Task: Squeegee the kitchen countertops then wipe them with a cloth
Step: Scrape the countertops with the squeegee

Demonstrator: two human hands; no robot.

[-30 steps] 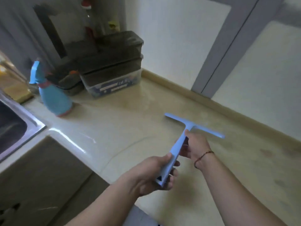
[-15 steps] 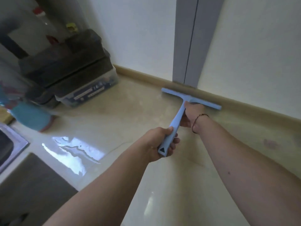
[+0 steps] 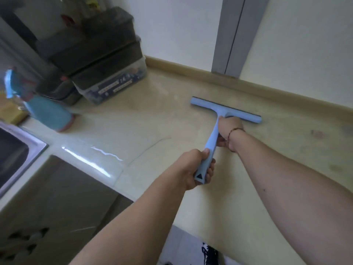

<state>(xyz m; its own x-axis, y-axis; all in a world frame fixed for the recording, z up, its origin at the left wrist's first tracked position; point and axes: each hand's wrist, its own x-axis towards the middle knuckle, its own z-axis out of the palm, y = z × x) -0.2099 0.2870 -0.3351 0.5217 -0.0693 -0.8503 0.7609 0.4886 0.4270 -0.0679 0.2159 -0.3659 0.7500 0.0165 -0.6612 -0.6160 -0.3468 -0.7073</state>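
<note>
A light blue squeegee [image 3: 214, 119] lies with its blade on the beige countertop [image 3: 152, 119], a short way in front of the raised back edge. My left hand [image 3: 193, 169] grips the lower end of its handle. My right hand [image 3: 230, 129] grips the upper handle just below the blade; a thin cord bracelet circles that wrist. No cloth is in view.
A blue spray bottle [image 3: 45, 111] stands at the left near the steel sink [image 3: 17, 155]. Stacked dark-lidded containers [image 3: 103, 73] sit at the back left. A grey frame [image 3: 235, 35] runs up the wall behind. A wet sheen marks the counter's front edge [image 3: 91, 155].
The squeegee blade has been drawn back from the rear edge towards me, with both hands still on the handle. One second ago it was held above the counter.
</note>
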